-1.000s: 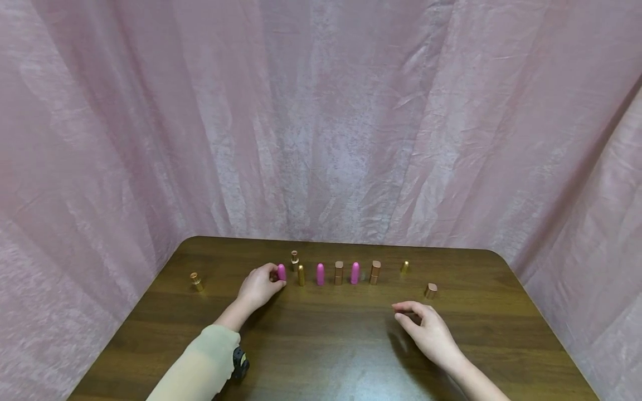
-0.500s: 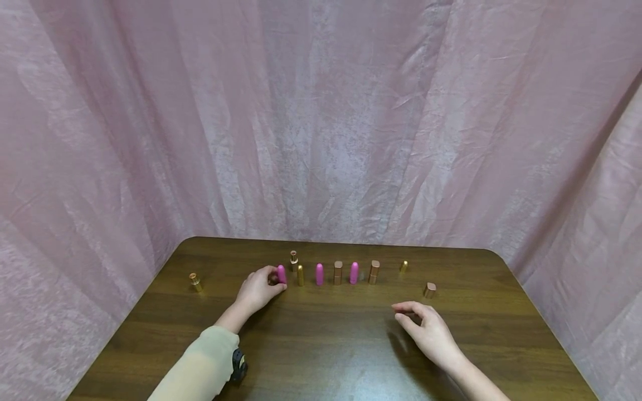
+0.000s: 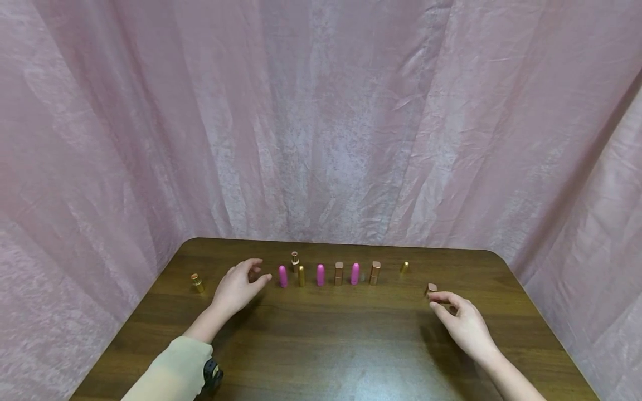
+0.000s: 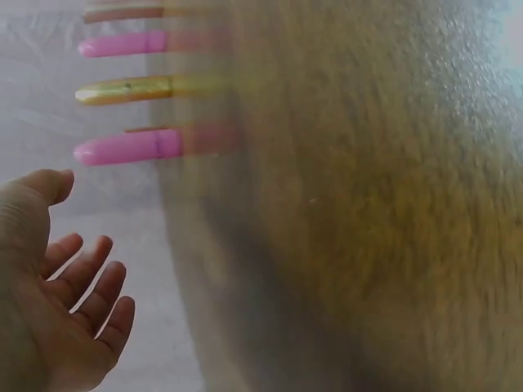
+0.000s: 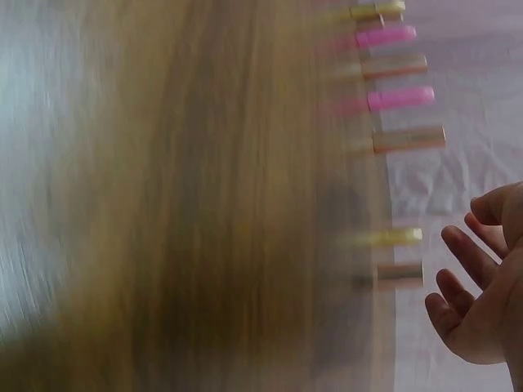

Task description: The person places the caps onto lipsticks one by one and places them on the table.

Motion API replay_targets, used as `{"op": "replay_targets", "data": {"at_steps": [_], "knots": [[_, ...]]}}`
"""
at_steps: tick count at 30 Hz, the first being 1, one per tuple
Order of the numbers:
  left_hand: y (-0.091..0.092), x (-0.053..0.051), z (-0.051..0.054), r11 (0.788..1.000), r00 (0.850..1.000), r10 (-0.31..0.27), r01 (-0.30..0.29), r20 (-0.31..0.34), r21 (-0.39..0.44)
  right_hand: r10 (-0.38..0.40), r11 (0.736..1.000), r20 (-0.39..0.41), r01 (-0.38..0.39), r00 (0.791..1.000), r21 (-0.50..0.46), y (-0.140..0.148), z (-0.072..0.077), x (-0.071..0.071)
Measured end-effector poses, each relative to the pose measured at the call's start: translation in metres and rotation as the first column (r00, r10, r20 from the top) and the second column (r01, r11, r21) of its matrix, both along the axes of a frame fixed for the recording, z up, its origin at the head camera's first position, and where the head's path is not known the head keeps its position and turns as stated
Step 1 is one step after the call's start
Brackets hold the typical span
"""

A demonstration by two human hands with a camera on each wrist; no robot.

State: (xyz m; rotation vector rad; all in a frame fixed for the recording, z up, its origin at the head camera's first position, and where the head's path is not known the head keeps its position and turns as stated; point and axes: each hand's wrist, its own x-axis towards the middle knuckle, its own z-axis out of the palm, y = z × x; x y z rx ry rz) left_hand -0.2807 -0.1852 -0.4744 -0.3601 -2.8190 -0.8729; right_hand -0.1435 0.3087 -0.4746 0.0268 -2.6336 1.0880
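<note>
My left hand [image 3: 234, 288] is just left of a pink bullet-shaped lipstick tube [image 3: 283, 277], fingers apart and holding nothing. The tube stands upright at the left end of a row. To its right follow a gold tube [image 3: 301, 276], a second pink tube [image 3: 320, 275], a rose-gold squared tube [image 3: 339, 274], a third pink tube [image 3: 355, 274] and another rose-gold tube [image 3: 374, 273]. At the right, my right hand [image 3: 466, 326] has loosely bent fingers in front of a short rose-gold cap [image 3: 430, 289], partly covering it. The right wrist view shows a gap between fingers and cap [image 5: 399, 275].
An uncapped gold lipstick base [image 3: 197, 283] stands at the far left of the wooden table [image 3: 326, 345]. Another uncapped base [image 3: 295, 262] is behind the row. A small gold cap [image 3: 404, 268] stands right of the row. Pink curtain [image 3: 321, 139] hangs behind.
My left hand has let go of the leftmost pink tube and drawn back to the left. My right hand has moved right, to the rose-gold cap.
</note>
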Motion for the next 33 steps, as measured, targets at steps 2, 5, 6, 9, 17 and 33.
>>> {"op": "replay_targets", "data": {"at_steps": [2, 5, 6, 9, 17, 33], "knots": [[0.001, 0.005, 0.007, 1.000, 0.998, -0.015, 0.014, -0.054, -0.006, -0.022, 1.000, 0.006, 0.022, 1.000, 0.019, 0.010, 0.001, 0.000], [0.006, 0.013, 0.018, 0.999, 0.990, -0.043, 0.041, -0.132, -0.018, -0.049, 0.998, 0.024, 0.048, 0.999, 0.030, 0.023, 0.001, -0.001], [0.008, 0.017, 0.022, 0.998, 0.986, -0.057, 0.054, -0.156, -0.023, -0.058, 0.998, 0.036, 0.057, 0.998, 0.033, 0.027, 0.001, -0.001], [0.019, 0.028, 0.033, 0.993, 0.969, -0.110, 0.099, -0.222, -0.059, -0.071, 0.997, 0.054, 0.069, 0.996, 0.036, 0.036, -0.001, -0.003], [0.056, 0.054, 0.040, 0.941, 0.906, -0.309, 0.247, -0.289, -0.232, -0.084, 0.995, 0.056, 0.080, 0.995, 0.059, 0.046, -0.006, -0.012], [0.122, 0.090, 0.007, 0.794, 0.804, -0.554, 0.433, -0.216, -0.427, -0.047, 0.996, 0.079, 0.041, 0.996, 0.075, 0.041, -0.019, -0.033]]}}
